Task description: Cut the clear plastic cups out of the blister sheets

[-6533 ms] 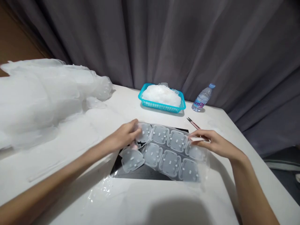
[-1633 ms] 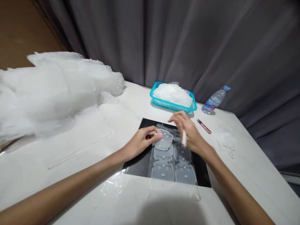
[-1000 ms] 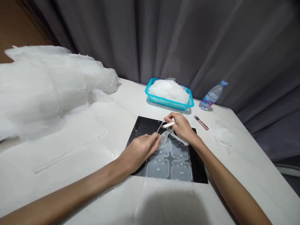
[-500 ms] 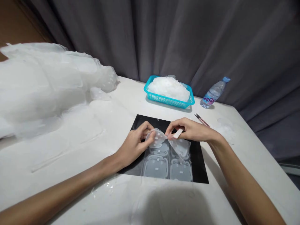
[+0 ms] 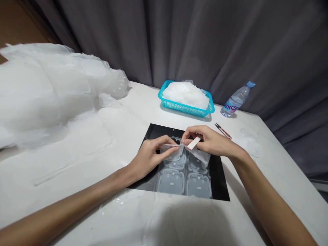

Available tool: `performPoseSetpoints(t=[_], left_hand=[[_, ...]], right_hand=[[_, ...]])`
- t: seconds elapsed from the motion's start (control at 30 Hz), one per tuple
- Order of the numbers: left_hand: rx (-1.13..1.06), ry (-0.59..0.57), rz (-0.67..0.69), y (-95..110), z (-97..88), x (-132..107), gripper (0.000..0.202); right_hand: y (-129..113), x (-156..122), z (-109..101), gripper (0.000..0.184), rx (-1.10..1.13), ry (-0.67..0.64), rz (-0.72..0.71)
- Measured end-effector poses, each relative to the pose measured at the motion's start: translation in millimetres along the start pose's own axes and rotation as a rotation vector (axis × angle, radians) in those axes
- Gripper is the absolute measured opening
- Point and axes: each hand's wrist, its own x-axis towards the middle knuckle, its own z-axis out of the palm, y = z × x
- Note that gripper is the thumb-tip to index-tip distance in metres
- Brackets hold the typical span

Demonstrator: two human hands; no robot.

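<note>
My left hand pinches a translucent, spotted plastic piece between thumb and fingers, now tilted nearly edge-on. My right hand is closed close beside it, with a flat white stick lying across its grip. Its fingertips meet the right edge of the plastic piece, and a crumpled clear flap hangs below them. Underneath, a clear moulded plastic sheet with several rounded-square shapes lies on a black mat. The stick's far end is hidden by my fingers.
A turquoise basket heaped with white plastic pieces stands at the back, beside a water bottle. Small thread snips lie right of the mat. Large stuffed translucent bags fill the left. Clear scraps lie at right.
My left hand has turned the plastic piece from face-on to nearly edge-on and shifted slightly right. The hanging flap has lifted and bunched up below my right hand. The view has shifted slightly.
</note>
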Motion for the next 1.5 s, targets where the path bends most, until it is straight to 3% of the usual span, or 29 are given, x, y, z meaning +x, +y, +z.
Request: performPoseSetpoints(t=[0.13,0.2,0.27,0.3,0.4,0.47,0.57,0.63,0.7,0.8,0.83,0.93,1.03,1.17,1.3,1.5], left_hand=[[0.174,-0.061,0.286,-7,3.3,-9,0.018],[0.285,-0.116,0.465,-10,7.3,-15,0.019],[0.284,-0.157,0.52,-10,10.5,-20,0.02],[0.237,-0.172,0.47,-9,11.2,-21,0.02],[0.029,-0.142,0.208,-3,8.5,-19,0.018],[-0.079,-0.098,0.094,1,4.9,-15,0.015],[-0.182,-0.074,0.07,4,1.2,-11,0.014],[-0.21,-0.086,0.065,3,0.7,-10,0.014],[-0.212,-0.086,0.061,1,0.9,-11,0.016],[-0.163,-0.058,0.069,-2,0.9,-12,0.019],[-0.146,-0.054,0.067,-2,0.8,-12,0.02],[-0.132,-0.071,0.052,-2,0.8,-12,0.02],[-0.155,-0.069,0.017,0,2.1,-8,0.018],[-0.333,-0.04,-0.1,1,5.1,-1,0.02],[-0.587,-0.099,-0.223,-1,7.0,5,0.029],[-0.617,-0.172,-0.277,-2,8.5,6,0.035]], right_hand=[[7,2,7,0.015,-0.173,0.066,0.071],[18,6,10,0.015,-0.345,0.225,0.137],[34,11,9,0.017,-0.469,0.379,0.192],[44,13,6,0.017,-0.488,0.394,0.204],[68,18,-9,0.02,-0.457,0.258,0.185],[77,19,-20,0.027,-0.47,0.301,0.15],[66,13,-30,0.027,-0.436,0.441,0.065],[45,5,-28,0.021,-0.306,0.365,0.015],[21,-6,-19,0.023,-0.167,0.209,-0.016],[-1,-25,6,0.016,-0.087,0.16,-0.09],[-2,-31,17,0.014,-0.07,0.187,-0.124],[8,-44,50,0.006,-0.053,0.431,-0.224],[20,-48,74,0.005,-0.104,0.575,-0.202],[24,-46,82,0.008,-0.078,0.64,-0.133],[23,-46,84,0.014,-0.024,0.613,-0.085],[21,-44,92,0.012,0.098,0.622,-0.021]])
